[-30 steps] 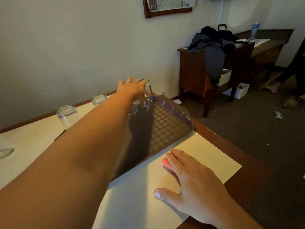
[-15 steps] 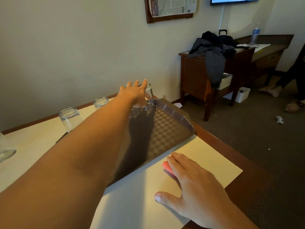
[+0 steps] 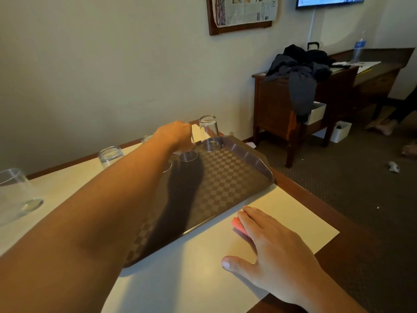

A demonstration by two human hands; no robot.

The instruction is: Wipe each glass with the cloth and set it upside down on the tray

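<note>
Glass tumblers: two inverted on tray (image 3: 248,152), three off — left hand (image 3: 178,134) grips one.

Left hand (image 3: 177,134) curled round inverted glass (image 3: 188,152) at tray (image 3: 255,161) far edge; second inverted glass (image 3: 209,134) in tray far corner; right hand (image 3: 275,247) flat on pink cloth (image 3: 238,224) just beside tray near edge; upright glasses (image 3: 110,155) left of tray on worktop (image 3: 191,279)

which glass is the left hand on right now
The upside-down glass at the tray's far edge, under the left hand. The inverted glass in the far corner stands free; the others sit off the tray.
</note>
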